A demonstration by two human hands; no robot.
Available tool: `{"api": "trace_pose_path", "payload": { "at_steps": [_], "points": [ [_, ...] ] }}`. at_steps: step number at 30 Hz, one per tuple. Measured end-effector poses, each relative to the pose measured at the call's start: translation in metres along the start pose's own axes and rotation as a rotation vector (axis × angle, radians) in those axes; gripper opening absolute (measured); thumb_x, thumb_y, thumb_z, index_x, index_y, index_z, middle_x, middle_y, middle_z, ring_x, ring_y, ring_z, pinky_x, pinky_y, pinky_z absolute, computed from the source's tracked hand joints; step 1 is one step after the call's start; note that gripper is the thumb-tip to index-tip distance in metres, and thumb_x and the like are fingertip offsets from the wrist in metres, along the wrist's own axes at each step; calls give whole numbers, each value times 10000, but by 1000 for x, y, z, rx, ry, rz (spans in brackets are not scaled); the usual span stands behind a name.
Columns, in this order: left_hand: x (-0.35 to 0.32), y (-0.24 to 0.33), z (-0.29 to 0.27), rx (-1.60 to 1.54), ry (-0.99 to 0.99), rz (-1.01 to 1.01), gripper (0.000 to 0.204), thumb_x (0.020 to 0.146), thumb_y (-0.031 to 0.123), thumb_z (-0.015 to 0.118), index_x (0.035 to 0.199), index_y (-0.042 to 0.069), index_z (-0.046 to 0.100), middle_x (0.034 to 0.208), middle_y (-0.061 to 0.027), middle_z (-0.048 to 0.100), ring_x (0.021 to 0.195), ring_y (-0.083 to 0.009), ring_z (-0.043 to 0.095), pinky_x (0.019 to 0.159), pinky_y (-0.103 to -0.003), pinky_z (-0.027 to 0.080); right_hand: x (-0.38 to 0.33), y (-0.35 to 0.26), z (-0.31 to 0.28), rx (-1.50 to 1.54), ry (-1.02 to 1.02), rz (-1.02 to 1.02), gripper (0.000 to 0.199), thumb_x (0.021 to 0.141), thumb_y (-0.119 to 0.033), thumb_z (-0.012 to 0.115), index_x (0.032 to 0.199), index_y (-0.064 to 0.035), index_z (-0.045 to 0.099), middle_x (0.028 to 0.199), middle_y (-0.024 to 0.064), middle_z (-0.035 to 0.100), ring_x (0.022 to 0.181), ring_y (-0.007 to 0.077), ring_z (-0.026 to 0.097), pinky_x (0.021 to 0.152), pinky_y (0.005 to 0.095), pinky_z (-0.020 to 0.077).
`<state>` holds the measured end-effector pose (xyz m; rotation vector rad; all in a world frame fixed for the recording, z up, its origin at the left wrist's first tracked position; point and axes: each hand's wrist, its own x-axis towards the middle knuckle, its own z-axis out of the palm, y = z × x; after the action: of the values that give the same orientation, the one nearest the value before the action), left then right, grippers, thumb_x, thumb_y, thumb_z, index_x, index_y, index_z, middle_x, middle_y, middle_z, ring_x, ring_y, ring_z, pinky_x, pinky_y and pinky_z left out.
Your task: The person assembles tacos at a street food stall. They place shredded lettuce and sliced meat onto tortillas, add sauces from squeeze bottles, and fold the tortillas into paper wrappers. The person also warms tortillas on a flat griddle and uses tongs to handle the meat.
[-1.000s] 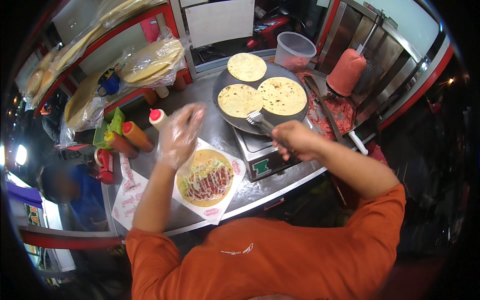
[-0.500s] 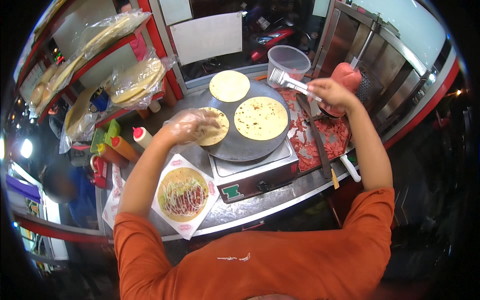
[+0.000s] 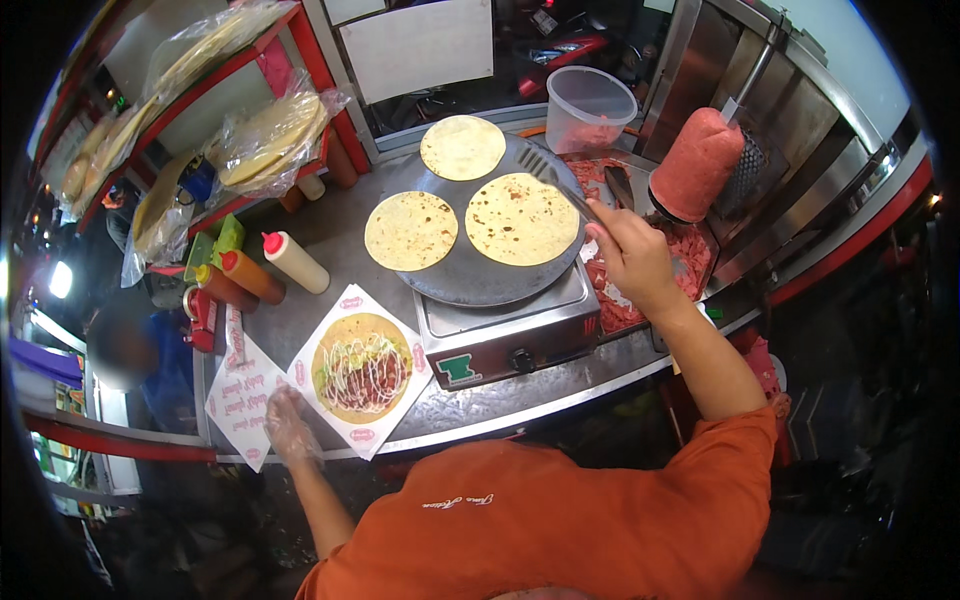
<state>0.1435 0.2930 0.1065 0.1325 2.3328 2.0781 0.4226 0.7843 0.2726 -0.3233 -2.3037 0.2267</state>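
Observation:
My right hand (image 3: 635,250) grips metal tongs (image 3: 567,195) with a slotted end, which reach over the right edge of the largest flatbread (image 3: 520,222). That flatbread lies on a round dark griddle (image 3: 480,285) beside a left flatbread (image 3: 411,231) and a back flatbread (image 3: 463,148). In a clear plastic glove, my left hand (image 3: 290,425) rests with fingers stretched along the edge of a printed paper sheet (image 3: 240,400). To its right, a filled flatbread (image 3: 362,370) with meat, greens and white sauce lies open on another sheet.
Sauce bottles (image 3: 296,262) stand at the left under a shelf of bagged flatbreads (image 3: 270,155). Right of the griddle are a tray of chopped meat (image 3: 690,260), a clear bucket (image 3: 590,105) and a meat cone (image 3: 698,165) on a spit. A burner (image 3: 510,345) supports the griddle.
My left hand has left the left flatbread and moved down to the paper sheets. My right hand has lowered leftward, bringing the tongs from above the meat tray to the largest flatbread.

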Motion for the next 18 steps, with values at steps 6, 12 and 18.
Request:
{"api": "trace_pose_path", "payload": {
  "at_steps": [6, 12, 18],
  "points": [
    [51, -44, -34, 562, -153, 55, 404, 1090, 359, 555, 1232, 6, 692, 918, -106, 685, 853, -214, 643, 821, -355, 514, 9, -17, -4, -206, -293, 48, 290, 984, -208, 701, 1230, -56, 721, 972, 164, 727, 793, 374, 720, 674, 458, 581],
    [54, -30, -22, 910, -265, 169, 415, 1078, 353, 535, 1207, 4, 721, 1120, -285, 728, 1042, -455, 705, 919, -504, 519, -5, -29, 15, -101, -125, 59, 274, 998, -223, 691, 1213, -55, 713, 973, 173, 723, 805, 395, 715, 683, 463, 578],
    [49, -9, -23, 866, -436, 39, 447, 1069, 375, 580, 1112, -38, 746, 871, -249, 740, 769, -359, 734, 746, -449, 552, 11, -71, -25, -431, -31, 158, 323, 1027, -237, 657, 1283, -41, 668, 991, 171, 691, 828, 390, 704, 683, 477, 567]
  ]
}}
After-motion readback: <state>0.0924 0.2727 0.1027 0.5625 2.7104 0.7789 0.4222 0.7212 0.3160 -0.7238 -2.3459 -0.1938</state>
